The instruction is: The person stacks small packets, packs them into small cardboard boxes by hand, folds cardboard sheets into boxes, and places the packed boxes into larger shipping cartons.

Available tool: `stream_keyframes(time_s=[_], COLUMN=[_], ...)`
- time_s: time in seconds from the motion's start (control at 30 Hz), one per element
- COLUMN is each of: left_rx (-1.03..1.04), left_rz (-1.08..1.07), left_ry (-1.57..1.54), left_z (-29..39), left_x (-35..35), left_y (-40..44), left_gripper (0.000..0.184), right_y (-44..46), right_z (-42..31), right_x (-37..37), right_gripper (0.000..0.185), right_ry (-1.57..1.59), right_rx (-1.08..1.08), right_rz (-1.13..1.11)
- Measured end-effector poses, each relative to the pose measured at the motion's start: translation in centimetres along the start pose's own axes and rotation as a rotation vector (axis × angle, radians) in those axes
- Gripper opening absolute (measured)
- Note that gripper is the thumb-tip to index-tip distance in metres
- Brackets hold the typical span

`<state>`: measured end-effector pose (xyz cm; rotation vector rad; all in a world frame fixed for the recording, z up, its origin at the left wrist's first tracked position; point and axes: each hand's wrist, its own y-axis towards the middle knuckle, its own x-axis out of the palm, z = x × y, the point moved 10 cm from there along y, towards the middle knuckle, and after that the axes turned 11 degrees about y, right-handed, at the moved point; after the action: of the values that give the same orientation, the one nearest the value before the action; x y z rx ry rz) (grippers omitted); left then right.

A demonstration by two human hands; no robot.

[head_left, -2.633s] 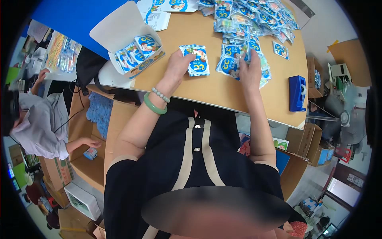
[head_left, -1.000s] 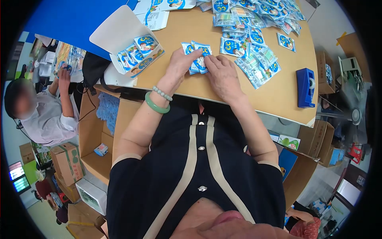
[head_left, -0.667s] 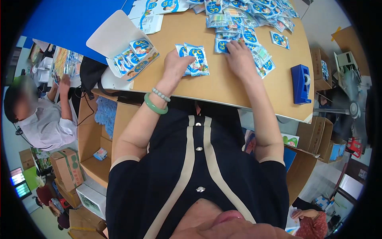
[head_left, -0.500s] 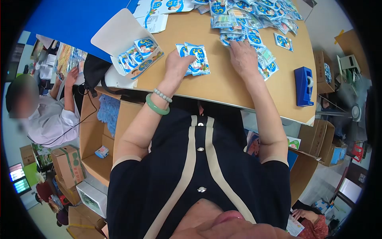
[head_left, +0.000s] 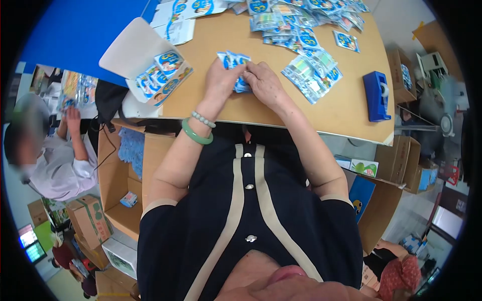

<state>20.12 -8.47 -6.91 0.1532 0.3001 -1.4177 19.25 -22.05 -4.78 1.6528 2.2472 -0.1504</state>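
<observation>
Small blue-and-white printed plastic packets point(head_left: 234, 60) are gripped in my left hand point(head_left: 219, 81), just above the table near its front edge. My right hand point(head_left: 264, 86) meets them from the other side, its fingers closed on their right edge; the fingertips are partly hidden. To the left stands an open white carton point(head_left: 116, 50) with its lid up and several like packets point(head_left: 159, 72) inside. Right of my hands lie a few clear-backed packets point(head_left: 312, 75). A large heap of packets point(head_left: 301, 22) spreads across the back of the table.
A blue tape dispenser point(head_left: 376, 98) stands at the table's right side, with a lone packet point(head_left: 346, 41) behind it. Flat printed cartons point(head_left: 175, 22) lie at the back left. Below the table edge is a brown cardboard box point(head_left: 120, 200). Another person point(head_left: 60, 160) works at the left.
My right hand has left the heap's near edge and moved left to the packets in my left hand. Those packets are now held between both hands.
</observation>
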Motion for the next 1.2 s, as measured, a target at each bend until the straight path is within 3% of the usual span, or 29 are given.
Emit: stream_keyframes(time_s=[0.07,0.13,0.2,0.23,0.3,0.47,0.63,0.73,0.9,1.13,1.2], left_rx=[-0.022,-0.071,-0.064,-0.054,-0.044,-0.099,-0.109,-0.118,-0.134,-0.142,-0.099], left_rz=[-0.003,0.039,0.045,0.046,0.034,-0.026,-0.016,-0.022,-0.048,-0.024,-0.047], left_ry=[0.003,0.034,0.063,0.099,0.141,-0.111,-0.156,-0.157,-0.195,-0.127,-0.151], left_z=[-0.6,-1.2,-1.5,-1.6,-1.8,-1.4,-0.4,-0.5,-0.4,-0.5,-0.7], left_x=[0.3,-0.3,-0.5,-0.6,-0.6,0.4,-0.4,-0.7,0.6,-0.4,-0.2], left_y=[0.1,0.3,0.4,0.5,0.4,0.1,-0.5,-1.1,-0.6,-1.2,-1.0], left_gripper=[0.022,0.023,0.023,0.022,0.022,0.022,0.021,0.021,0.02,0.02,0.02], right_y=[-0.8,-3.0,-6.0,-6.4,-7.4,-7.0,-8.0,-9.1,-8.1,-3.2,-3.5], right_z=[0.3,-2.4,-3.2,-3.1,-3.0,-0.3,-0.9,-3.2,-4.5,-0.6,-2.0], right_x=[-1.0,-5.6,-9.3,-10.0,-11.1,-10.9,-14.3,-13.8,-10.9,-8.7,-9.3], right_gripper=[0.022,0.027,0.023,0.023,0.018,0.013,0.018,0.022,0.02,0.014,0.012], right_ry=[0.078,-0.032,-0.413,-0.412,-0.752,-1.167,-0.901,-0.656,-0.958,-1.18,-1.005], right_rx=[0.02,-0.161,-0.175,-0.175,-0.143,-0.189,-0.103,-0.265,-0.354,-0.247,-0.318], right_rz=[-0.042,0.173,0.353,0.349,0.366,0.266,0.396,0.333,0.364,0.11,0.117])
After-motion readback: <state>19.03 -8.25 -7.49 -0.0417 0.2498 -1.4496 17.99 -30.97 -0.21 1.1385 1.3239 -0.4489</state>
